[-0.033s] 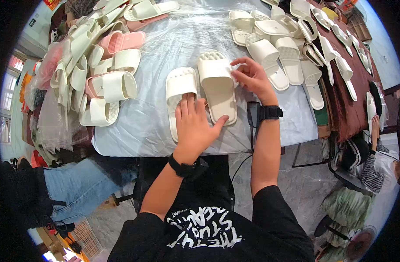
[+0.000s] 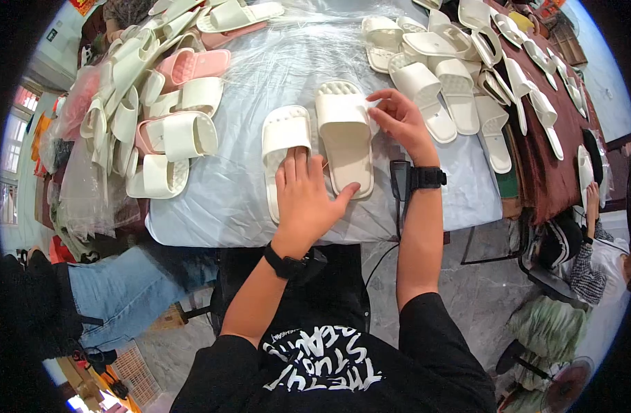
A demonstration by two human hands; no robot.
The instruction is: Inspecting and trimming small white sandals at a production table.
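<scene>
Two cream slippers lie side by side in front of me, toes pointing away. My left hand (image 2: 308,189) is spread over the left slipper (image 2: 286,134); its fingertips reach under the edge of the strap, and its thumb stretches across to the heel of the right slipper (image 2: 344,117). Beside that slipper's strap, on its right, hovers my right hand (image 2: 403,127) with fingers loosely bent and apart. I see nothing held in it. The strap hides the tips of my left fingers.
Piles of cream slippers (image 2: 191,138), with some pink ones (image 2: 191,65), line the table's left side. More cream slippers (image 2: 418,82) are heaped at the right. Clear plastic sheeting (image 2: 219,199) covers the table. A person's hand (image 2: 593,196) shows at far right.
The right slipper has shifted very slightly to the right. My hands keep almost the same pose.
</scene>
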